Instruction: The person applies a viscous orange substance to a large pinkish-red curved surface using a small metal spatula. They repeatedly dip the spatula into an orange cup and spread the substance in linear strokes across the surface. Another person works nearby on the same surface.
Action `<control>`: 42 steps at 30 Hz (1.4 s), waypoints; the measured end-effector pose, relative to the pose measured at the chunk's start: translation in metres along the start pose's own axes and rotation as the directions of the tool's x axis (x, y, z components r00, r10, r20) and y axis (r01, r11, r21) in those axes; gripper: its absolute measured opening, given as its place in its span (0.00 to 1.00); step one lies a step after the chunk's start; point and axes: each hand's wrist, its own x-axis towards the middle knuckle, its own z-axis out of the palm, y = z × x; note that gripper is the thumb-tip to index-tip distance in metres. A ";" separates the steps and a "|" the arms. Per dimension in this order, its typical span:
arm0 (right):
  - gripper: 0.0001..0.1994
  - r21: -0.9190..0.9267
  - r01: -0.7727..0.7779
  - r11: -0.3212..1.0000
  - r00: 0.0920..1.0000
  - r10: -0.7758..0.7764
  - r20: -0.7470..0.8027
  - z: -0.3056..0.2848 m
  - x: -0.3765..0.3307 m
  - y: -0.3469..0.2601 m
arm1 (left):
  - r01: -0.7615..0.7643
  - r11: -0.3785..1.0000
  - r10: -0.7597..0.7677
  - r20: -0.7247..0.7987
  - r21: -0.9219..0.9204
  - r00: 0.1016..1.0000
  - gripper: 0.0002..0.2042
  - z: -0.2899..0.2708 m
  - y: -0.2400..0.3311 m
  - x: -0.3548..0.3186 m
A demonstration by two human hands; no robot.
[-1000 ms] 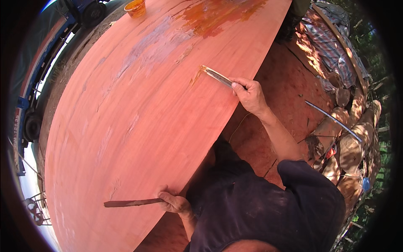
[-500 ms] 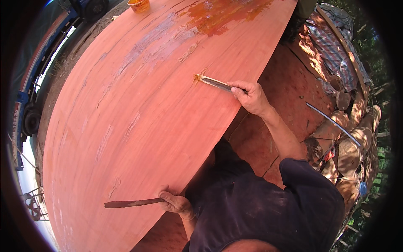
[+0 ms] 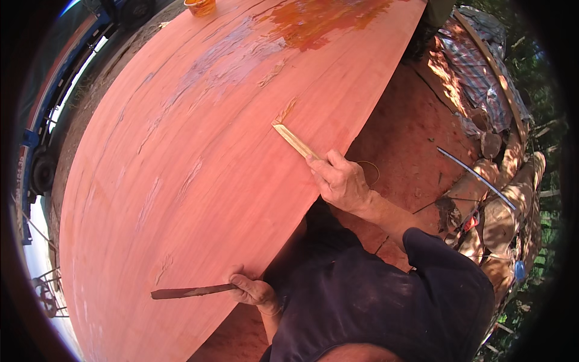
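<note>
A wide reddish wooden panel (image 3: 235,163) slopes across the view. My right hand (image 3: 341,180) is closed around one end of a narrow pale wooden stick (image 3: 294,141), over the panel's right edge. The stick's far tip meets the surface beside a small brown smear (image 3: 286,111). Lower down, my left hand (image 3: 256,292) grips a dark brown flat strip (image 3: 190,292) that points left, lying over or just above the panel. Pale filler-like streaks (image 3: 192,178) mark the wood, and a glossy orange-brown wet patch (image 3: 319,21) spreads near the top.
An orange-stained tub (image 3: 200,7) stands at the panel's far edge. To the right are reddish ground (image 3: 416,114), several cut logs (image 3: 509,211), a thin pale blue rod (image 3: 476,178) and a checked tarp (image 3: 476,72). A blue vehicle (image 3: 36,133) stands at left; someone's dark-clothed leg (image 3: 439,15) shows at top right.
My right hand has moved down and slightly left, swinging the stick to a steeper angle. Its tip has slid down-left, leaving the brown smear in view. My left hand has hardly moved.
</note>
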 end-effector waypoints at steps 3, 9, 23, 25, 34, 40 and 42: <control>0.11 0.317 -0.051 0.947 0.999 0.045 0.025 -0.009 -0.001 -0.002 | -0.024 1.000 0.024 0.014 -0.005 1.000 0.23 0.000 0.000 0.002; 0.10 0.250 -0.129 0.960 0.979 0.164 -0.125 -0.008 0.011 0.013 | -0.044 0.999 0.044 0.037 -0.009 0.998 0.23 0.000 0.002 0.002; 0.12 0.575 -0.374 0.728 0.861 0.503 -0.076 -0.002 0.016 0.076 | -0.048 0.997 0.052 0.059 -0.058 0.997 0.21 -0.001 0.000 0.002; 0.12 0.586 -0.401 0.704 0.862 0.507 -0.019 0.000 0.010 0.070 | -0.069 0.996 0.072 0.065 -0.052 0.995 0.21 -0.002 0.001 0.003; 0.12 0.624 -0.338 0.705 0.905 0.425 0.009 -0.003 0.010 0.047 | -0.034 0.999 0.035 0.053 -0.023 0.998 0.21 -0.003 0.000 0.001; 0.12 0.556 -0.352 0.753 0.929 0.354 0.108 -0.007 0.032 0.063 | -0.019 0.999 0.022 0.054 -0.051 0.998 0.21 -0.003 -0.001 0.000; 0.12 0.560 -0.366 0.743 0.930 0.316 0.188 -0.007 0.028 0.058 | -0.020 0.999 0.021 0.040 -0.028 0.999 0.22 -0.004 -0.002 -0.001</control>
